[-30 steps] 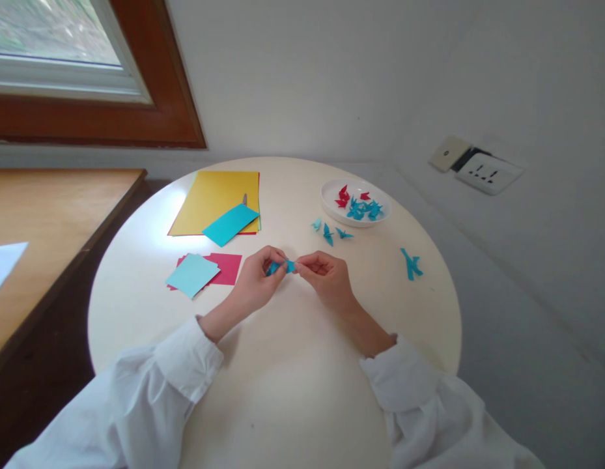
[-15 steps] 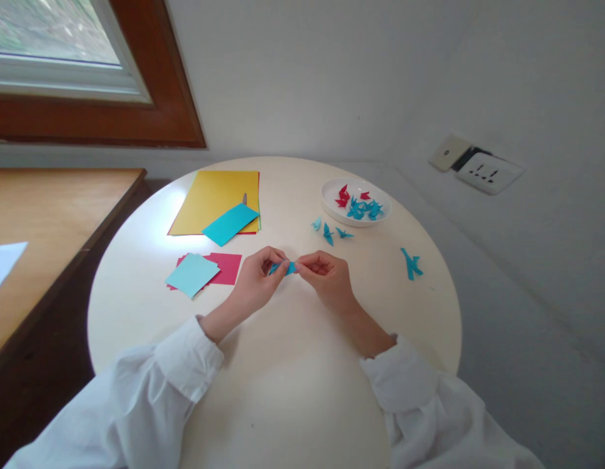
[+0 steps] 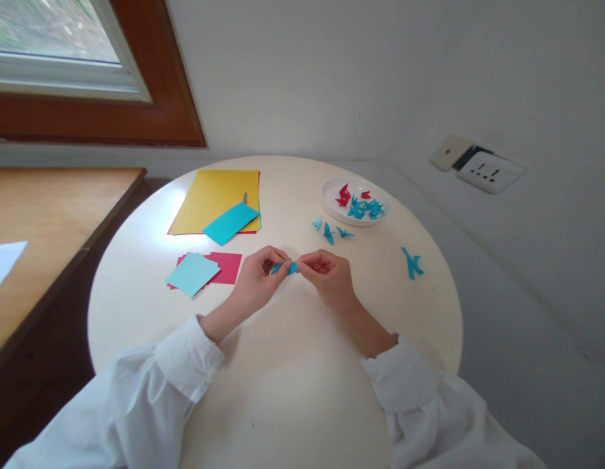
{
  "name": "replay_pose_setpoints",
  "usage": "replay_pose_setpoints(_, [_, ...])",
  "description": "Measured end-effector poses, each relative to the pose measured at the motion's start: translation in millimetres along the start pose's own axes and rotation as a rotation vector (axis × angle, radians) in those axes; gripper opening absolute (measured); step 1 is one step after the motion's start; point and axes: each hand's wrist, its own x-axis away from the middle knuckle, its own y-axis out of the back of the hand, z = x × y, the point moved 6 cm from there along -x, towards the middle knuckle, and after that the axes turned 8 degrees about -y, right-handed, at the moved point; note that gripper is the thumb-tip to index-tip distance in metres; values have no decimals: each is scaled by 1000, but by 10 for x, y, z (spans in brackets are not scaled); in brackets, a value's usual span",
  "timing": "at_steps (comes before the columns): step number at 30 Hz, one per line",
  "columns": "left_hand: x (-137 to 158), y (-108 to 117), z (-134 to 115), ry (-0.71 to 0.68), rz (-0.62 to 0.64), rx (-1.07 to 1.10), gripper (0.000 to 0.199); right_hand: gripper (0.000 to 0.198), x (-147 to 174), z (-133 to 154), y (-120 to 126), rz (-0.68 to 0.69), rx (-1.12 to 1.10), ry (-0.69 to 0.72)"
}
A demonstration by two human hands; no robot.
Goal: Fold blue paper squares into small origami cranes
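Between my two hands is a small folded piece of blue paper (image 3: 293, 268), partly hidden by the fingers. My left hand (image 3: 259, 276) pinches its left part between thumb and fingertips. At its right end, the thumb and forefinger of my right hand (image 3: 330, 276) are closed on it. Just beyond the hands lie folded paper cranes: two blue ones (image 3: 328, 233) and a pale one (image 3: 316, 223). Left of my left hand, a pale blue paper square (image 3: 193, 274) rests on pink-red paper squares (image 3: 227, 268).
On the round white table (image 3: 292, 397), a white dish (image 3: 331, 212) holds several red and blue cranes. Yellow sheets (image 3: 209, 192) lie at the back left under a blue paper rectangle (image 3: 231, 223) and a partly covered grey-tipped tool (image 3: 245, 197). Blue paper scraps (image 3: 412, 264) lie at right.
Both hands stay almost in place, with the folded blue paper still pinched between them. The view has shifted very slightly; nothing else on the table has visibly moved.
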Motion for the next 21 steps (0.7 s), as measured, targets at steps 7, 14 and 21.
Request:
replay_pose_setpoints(7, [-1,1,23,10,-6,1,18,15,3,1,-4,4,-3,-9])
replay_pose_setpoints(14, [-10,8,-1,-12,-23,4,14,15,2,-3,-4,8,16,-12])
replay_pose_setpoints(21, [-9,12,-12,-30,-35,25,17,23,-1,-24,-29,35,-102,-57])
